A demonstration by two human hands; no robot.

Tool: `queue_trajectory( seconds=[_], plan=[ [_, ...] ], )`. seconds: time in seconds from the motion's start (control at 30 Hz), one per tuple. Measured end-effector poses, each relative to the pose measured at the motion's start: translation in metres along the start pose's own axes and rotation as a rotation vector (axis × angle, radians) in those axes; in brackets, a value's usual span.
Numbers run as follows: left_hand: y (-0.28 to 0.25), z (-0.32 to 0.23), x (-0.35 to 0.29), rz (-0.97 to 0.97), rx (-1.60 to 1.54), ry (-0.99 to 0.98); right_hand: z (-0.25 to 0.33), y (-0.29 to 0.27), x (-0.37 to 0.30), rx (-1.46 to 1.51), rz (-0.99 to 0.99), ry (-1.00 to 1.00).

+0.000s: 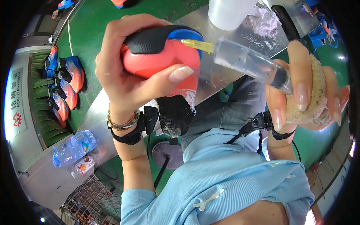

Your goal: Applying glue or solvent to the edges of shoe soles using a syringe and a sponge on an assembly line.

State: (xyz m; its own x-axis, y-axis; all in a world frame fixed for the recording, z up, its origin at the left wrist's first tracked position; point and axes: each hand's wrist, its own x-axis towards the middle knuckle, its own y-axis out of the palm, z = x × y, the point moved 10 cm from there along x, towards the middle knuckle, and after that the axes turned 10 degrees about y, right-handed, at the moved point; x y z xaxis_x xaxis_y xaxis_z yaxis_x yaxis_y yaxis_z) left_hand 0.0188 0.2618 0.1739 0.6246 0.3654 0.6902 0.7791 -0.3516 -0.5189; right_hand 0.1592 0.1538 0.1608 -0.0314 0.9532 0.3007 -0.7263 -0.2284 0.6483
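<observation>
The shoe (161,62) is in the air, lifted above the near edge of the metal table (210,80). This edge passes behind the shoe and goes up to the right, below the syringe (247,60). Between the shoe and the white container (228,15), which stands beyond it to the right, a piece of the table top is visible, so there is some room there. To the left of the shoe, past the other table edge, the green floor (88,35) is seen. On the near side, the blue shirt (225,161) is quite close.

The shoe is coral and smooth, with a black grained part on top, a bright blue edge beside it, and a black collar pointing toward the person. The left hand (122,75) is clamped around it, the thumb lying on the coral side. The right hand (301,77) is closed on the syringe and on one beige cloth (317,95). The yellow tip (197,45) of the syringe is at the shoe, near the blue edge; if it touches, I cannot tell.

By count: one syringe, one container, two bottles (77,148) to the lower left of the shoe, and at least four similar shoes (72,73) farther left, on a green rack (41,107).
</observation>
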Motion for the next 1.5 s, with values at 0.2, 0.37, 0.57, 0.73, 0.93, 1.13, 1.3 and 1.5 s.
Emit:
queue_trajectory(
  seconds=[0.2,0.37,0.57,0.73,0.93,1.13,1.3,1.5],
  plan=[
    [-0.003,0.012,0.005,0.044,0.086,0.028,-0.005,-0.010,0.016,0.005,0.006,-0.037],
    [-0.022,0.030,-0.003,-0.056,0.144,0.002,-0.024,-0.014,0.023,-0.047,0.121,-0.005],
    [-0.033,0.037,-0.008,0.015,0.276,0.212,-0.054,-0.035,0.018,-0.185,-0.064,-0.018],
    [-0.040,0.052,-0.017,-0.078,0.236,0.115,-0.072,-0.045,0.016,-0.159,-0.128,-0.011],
    [-0.052,0.058,-0.022,-0.164,0.342,0.065,-0.093,-0.052,0.009,-0.116,-0.114,0.070],
    [-0.070,0.081,-0.036,-0.285,0.338,-0.058,-0.107,-0.063,-0.004,-0.102,-0.090,0.135],
    [-0.081,0.096,-0.043,-0.340,0.344,-0.127,-0.113,-0.071,-0.014,-0.088,-0.088,0.167],
    [-0.082,0.112,-0.054,-0.365,0.367,-0.221,-0.118,-0.077,-0.021,-0.160,-0.075,0.181]
  ],
)
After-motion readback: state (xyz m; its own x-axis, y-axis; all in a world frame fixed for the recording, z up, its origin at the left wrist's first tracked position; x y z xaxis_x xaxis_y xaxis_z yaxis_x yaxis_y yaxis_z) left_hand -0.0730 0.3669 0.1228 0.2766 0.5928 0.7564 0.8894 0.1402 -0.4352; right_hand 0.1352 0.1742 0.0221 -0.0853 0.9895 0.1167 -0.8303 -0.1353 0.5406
